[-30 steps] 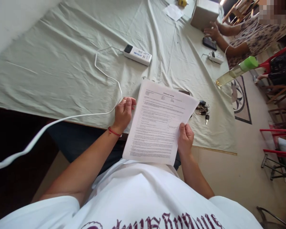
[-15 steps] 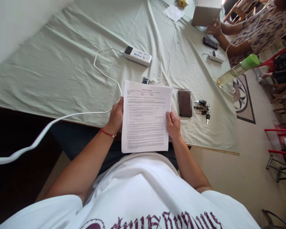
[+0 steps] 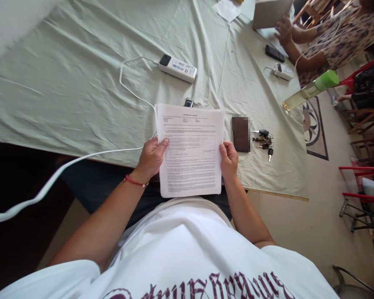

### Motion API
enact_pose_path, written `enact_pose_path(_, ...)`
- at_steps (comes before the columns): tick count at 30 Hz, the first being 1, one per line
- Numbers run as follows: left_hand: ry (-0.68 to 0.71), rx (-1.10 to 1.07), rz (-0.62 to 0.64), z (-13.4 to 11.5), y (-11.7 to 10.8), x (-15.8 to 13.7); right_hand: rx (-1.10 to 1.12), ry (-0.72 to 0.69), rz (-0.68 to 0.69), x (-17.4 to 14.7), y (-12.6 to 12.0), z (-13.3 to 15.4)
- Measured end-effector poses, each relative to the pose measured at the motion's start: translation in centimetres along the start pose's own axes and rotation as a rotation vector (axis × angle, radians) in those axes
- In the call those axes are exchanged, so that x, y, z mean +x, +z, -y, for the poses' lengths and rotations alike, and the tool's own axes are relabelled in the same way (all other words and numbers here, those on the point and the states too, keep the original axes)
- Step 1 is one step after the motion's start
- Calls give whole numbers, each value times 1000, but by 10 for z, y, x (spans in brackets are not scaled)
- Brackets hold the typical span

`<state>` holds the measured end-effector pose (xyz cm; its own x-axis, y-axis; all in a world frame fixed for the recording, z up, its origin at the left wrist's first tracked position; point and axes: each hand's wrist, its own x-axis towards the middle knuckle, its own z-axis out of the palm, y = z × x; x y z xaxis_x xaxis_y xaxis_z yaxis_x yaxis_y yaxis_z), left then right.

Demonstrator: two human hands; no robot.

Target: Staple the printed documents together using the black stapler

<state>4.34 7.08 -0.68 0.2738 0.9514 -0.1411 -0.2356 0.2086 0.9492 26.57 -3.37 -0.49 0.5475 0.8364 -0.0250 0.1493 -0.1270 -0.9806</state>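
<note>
A stack of printed papers (image 3: 191, 166) is held upright-edged in front of my belly, over the table's near edge. My left hand (image 3: 152, 154) grips its left side, thumb lying on the top sheet. On the right side my right hand (image 3: 228, 160) pinches the edge, thumb in front. Fingers behind the sheets are hidden. Just beyond the top edge a small dark object (image 3: 188, 103) shows in part. To the right of my right hand lie a brown wallet (image 3: 241, 135), partly pixelated, and a bunch of keys (image 3: 264, 141).
A white power bank (image 3: 178, 68) with a white cable (image 3: 121, 77) lies beyond the papers on the green tablecloth (image 3: 90, 83). At right are a green-capped bottle (image 3: 310, 90), a phone (image 3: 274, 53), a second white device (image 3: 283, 72) and another person's hands (image 3: 284, 31) by a box (image 3: 271, 14).
My left thumb has come over onto the front of the top sheet. The stack's left edge has spread slightly to the left. The other person's hand has lifted a little by the box.
</note>
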Motion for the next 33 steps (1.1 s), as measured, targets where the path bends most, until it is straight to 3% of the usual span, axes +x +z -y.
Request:
enact_pose_path(10, 30, -61, -67, 0, -3, 1, 73, 23, 22, 0, 4, 1)
enact_pose_path(16, 46, -117, -235, 4, -10, 5, 117, -21, 25, 3, -2, -10)
enact_pose_path(25, 133, -111, -147, 3, -2, 1, 103, -76, -95, 6, 0, -17)
enact_pose_path(33, 154, -153, -151, 5, -5, 2, 141, -38, -6, 5, 1, -14)
